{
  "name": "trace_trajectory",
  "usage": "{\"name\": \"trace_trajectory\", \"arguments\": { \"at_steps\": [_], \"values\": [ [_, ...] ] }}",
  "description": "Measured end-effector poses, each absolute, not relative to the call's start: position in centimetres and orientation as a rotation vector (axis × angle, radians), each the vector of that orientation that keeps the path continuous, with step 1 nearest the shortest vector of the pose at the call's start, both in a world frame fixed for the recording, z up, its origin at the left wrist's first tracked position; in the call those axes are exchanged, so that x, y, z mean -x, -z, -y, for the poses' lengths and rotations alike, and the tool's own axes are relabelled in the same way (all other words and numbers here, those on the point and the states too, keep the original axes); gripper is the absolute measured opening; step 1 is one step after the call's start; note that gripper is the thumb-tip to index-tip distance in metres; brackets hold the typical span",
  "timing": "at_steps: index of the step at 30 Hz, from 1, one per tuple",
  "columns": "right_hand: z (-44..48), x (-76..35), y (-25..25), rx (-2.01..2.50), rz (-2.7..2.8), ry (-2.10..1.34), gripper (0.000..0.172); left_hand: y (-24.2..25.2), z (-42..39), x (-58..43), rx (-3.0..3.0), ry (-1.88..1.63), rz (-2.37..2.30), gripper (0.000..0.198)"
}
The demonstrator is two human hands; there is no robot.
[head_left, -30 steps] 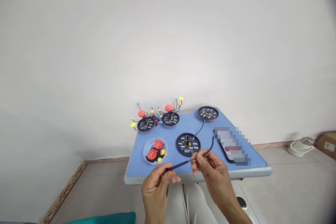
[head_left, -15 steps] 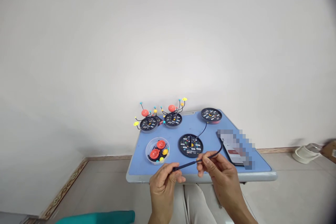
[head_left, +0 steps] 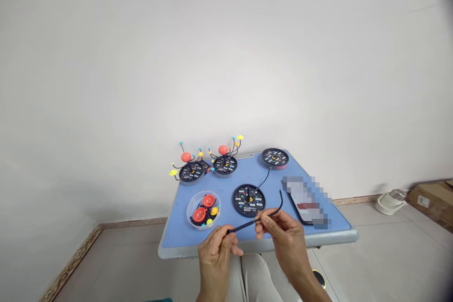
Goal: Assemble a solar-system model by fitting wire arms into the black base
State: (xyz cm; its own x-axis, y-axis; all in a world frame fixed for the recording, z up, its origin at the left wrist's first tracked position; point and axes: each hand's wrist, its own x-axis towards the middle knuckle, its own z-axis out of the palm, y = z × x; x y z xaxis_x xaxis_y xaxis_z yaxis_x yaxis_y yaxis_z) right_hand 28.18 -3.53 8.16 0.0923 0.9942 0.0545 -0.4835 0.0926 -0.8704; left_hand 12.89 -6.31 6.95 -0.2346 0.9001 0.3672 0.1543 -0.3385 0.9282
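Observation:
Between my two hands, above the table's front edge, is a thin black rod (head_left: 244,226) with a curved end. My left hand (head_left: 217,247) pinches its straight, thicker end. The fingers of my right hand (head_left: 279,231) are closed on it nearer the bend, and the curved tip rises past them. Just beyond the hands lies a round black base (head_left: 248,200) printed with small labels, with a short upright post and one curved black arm attached. To its left, a clear round tub (head_left: 191,212) holds red half-shells, yellow and blue pieces and black parts.
Two assembled planet models (head_left: 191,172) (head_left: 225,165) with red balls stand at the back left of the blue table (head_left: 219,184). Another round base (head_left: 275,157) sits at the back right. A phone (head_left: 306,203), partly blurred, lies on the right. A cardboard box (head_left: 430,203) is on the floor.
The view has shifted slightly, so the table and its things sit further left. Both hands keep their hold on the black rod, which stays in nearly the same pose.

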Motion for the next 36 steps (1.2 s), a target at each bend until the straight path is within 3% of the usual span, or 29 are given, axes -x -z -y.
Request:
{"name": "trace_trajectory", "arguments": {
  "at_steps": [23,31,36],
  "values": [
    [3.8,-30.4,-5.3,0.854,0.744,-1.461,0.03,-5.8,4.9,-15.2,-1.399,-1.512,-1.157,0.013],
    [1.7,-29.9,-6.7,0.897,1.012,-1.179,0.022,-8.0,-0.8,-16.1,-1.676,-1.315,-1.08,0.022],
    [-1.6,-29.4,-6.3,0.991,1.028,-0.978,0.026,-8.1,-5.0,-15.1,-1.698,-1.35,-1.265,0.026]
  ]
}}
